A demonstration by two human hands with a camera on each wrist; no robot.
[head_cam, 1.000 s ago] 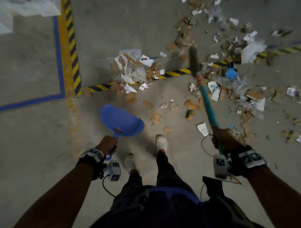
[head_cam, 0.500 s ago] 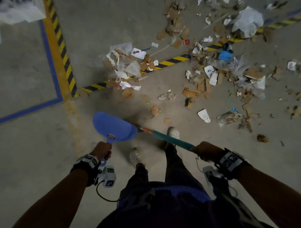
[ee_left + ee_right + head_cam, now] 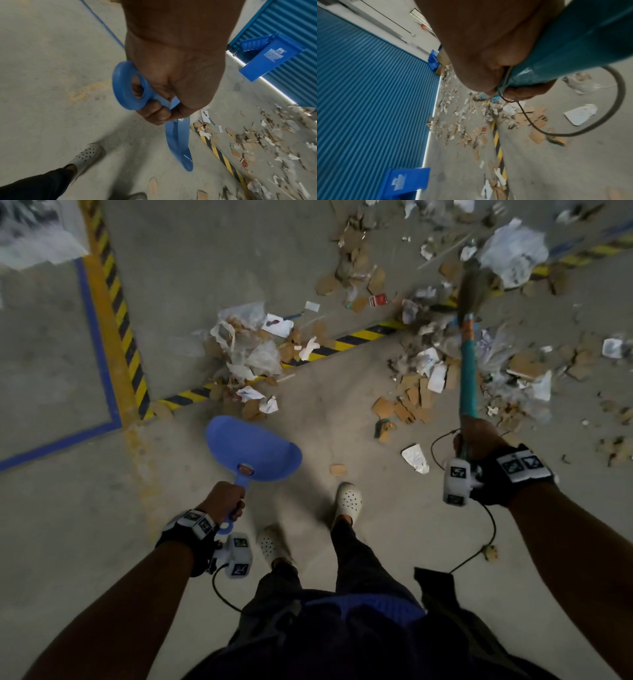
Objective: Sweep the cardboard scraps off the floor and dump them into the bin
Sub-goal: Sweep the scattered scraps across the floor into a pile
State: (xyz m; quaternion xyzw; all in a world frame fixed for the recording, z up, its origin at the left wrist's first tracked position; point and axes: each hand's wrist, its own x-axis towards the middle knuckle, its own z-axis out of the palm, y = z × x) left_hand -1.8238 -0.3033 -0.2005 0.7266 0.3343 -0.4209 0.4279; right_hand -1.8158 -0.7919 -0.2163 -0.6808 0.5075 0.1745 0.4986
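Cardboard scraps (image 3: 407,402) lay strewn ahead of both grips, none yet in the dustpan (image 3: 251,455) clamped by the left hand (image 3: 224,501). Half a second earlier the broom (image 3: 468,364), gripped by the right hand (image 3: 479,441), was angled across the feet; now it was reached forward into the litter, so a fresh stroke was judged begun. Plastic bags (image 3: 513,254) were mixed among the scraps beyond its head; the bin (image 3: 272,56) stood well beyond

The dustpan (image 3: 252,453) hangs ahead of the left foot (image 3: 271,545), near the striped floor tape (image 3: 356,338). The broom (image 3: 468,350) reaches forward on the right, over the cardboard scraps (image 3: 409,402). The bin (image 3: 267,56) stands beyond, against the shutter (image 3: 291,27).
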